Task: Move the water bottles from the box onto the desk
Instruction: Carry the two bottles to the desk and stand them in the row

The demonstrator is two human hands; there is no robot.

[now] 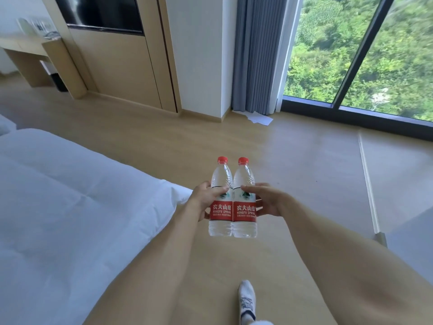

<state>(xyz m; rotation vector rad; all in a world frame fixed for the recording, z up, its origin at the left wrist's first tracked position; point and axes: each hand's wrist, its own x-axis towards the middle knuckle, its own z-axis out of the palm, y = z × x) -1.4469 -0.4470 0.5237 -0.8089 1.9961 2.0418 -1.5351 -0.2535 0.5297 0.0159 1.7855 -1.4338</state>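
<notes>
Two clear water bottles with red caps and red labels stand upright side by side in the air above the wooden floor. My left hand (206,199) grips the left bottle (220,184) at its label, thumb across the front. My right hand (267,200) grips the right bottle (243,184) the same way, and the two bottles touch each other. The wooden desk (21,46) stands far off at the upper left, with blurred glassware on it. No box is in view.
A white bed (70,207) fills the left side. A wood wall panel with a dark screen (100,12), a white pillar, a grey curtain (257,55) and a large window (363,55) lie ahead. White papers (259,118) lie on the floor. My shoe (247,299) shows below.
</notes>
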